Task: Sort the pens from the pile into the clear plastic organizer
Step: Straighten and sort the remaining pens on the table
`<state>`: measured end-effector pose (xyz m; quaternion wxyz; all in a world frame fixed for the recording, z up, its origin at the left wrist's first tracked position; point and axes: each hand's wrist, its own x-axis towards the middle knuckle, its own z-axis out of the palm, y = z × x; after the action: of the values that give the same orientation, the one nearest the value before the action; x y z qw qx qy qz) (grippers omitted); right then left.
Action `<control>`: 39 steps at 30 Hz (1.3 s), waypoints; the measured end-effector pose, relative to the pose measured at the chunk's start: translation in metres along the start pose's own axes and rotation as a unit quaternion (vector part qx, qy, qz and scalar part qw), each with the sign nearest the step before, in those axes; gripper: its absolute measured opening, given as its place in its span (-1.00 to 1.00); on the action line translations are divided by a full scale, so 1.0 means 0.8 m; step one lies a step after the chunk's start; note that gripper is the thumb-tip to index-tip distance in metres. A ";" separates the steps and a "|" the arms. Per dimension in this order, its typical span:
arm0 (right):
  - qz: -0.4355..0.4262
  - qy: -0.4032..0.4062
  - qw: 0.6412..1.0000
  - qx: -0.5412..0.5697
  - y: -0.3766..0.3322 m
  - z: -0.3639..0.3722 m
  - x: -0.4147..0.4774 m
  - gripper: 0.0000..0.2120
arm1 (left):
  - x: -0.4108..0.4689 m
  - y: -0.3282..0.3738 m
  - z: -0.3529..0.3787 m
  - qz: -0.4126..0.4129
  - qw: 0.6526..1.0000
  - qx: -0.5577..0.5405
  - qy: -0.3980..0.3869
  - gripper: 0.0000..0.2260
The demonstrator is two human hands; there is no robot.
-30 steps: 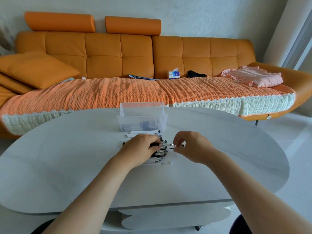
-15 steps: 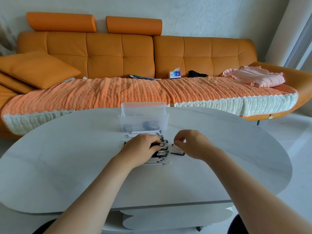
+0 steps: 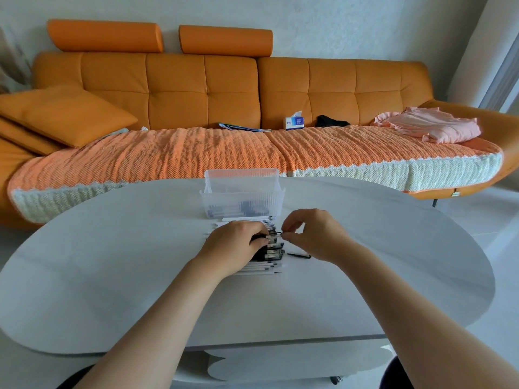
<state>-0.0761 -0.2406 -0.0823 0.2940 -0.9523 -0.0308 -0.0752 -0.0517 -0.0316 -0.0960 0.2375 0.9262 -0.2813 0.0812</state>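
Note:
A pile of pens (image 3: 271,255), white barrels and black caps, lies in a row at the middle of the white oval table (image 3: 140,276). My left hand (image 3: 236,247) rests curled over the pile's left side, its fingers on the black parts. My right hand (image 3: 314,234) pinches the tip of one pen at the pile's right edge. A single thin black pen (image 3: 299,255) lies loose just right of the pile, under my right hand. The clear plastic organizer (image 3: 243,203) stands right behind the pile and holds some pens.
An orange sofa (image 3: 196,88) with a knitted cover runs behind the table. On it lie a tissue box (image 3: 295,122), a pink cloth (image 3: 427,129) and cushions (image 3: 64,113). The table's front edge is near my elbows.
My right hand set a dark pen down to the right of the pile, then lifted back to the pile's right edge and pinches another pen. My left hand stayed on the pile.

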 end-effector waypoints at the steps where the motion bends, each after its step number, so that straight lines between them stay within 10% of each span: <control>1: -0.009 -0.005 1.000 0.007 -0.002 0.000 -0.001 -0.95 | 0.000 0.000 0.000 -0.001 1.000 -0.001 0.000 -0.85; 27: -0.035 -0.006 0.997 0.067 -0.013 0.011 -0.012 -0.97 | -0.002 0.009 -0.005 -0.014 0.994 -0.101 -0.035 -0.95; 31: -0.023 -0.049 0.998 0.017 -0.012 0.008 -0.015 -0.67 | -0.004 0.011 -0.008 -0.004 0.998 -0.069 -0.012 -0.93; 39: -0.053 -0.041 0.998 -0.008 -0.011 -0.001 -0.019 -0.91 | -0.004 0.012 -0.008 0.014 0.999 -0.031 0.007 -0.91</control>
<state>-0.0918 -0.2339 -0.0789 0.2801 -0.9541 -0.0925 -0.0516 -0.0603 -0.0339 -0.0872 0.2667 0.9139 -0.2948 0.0824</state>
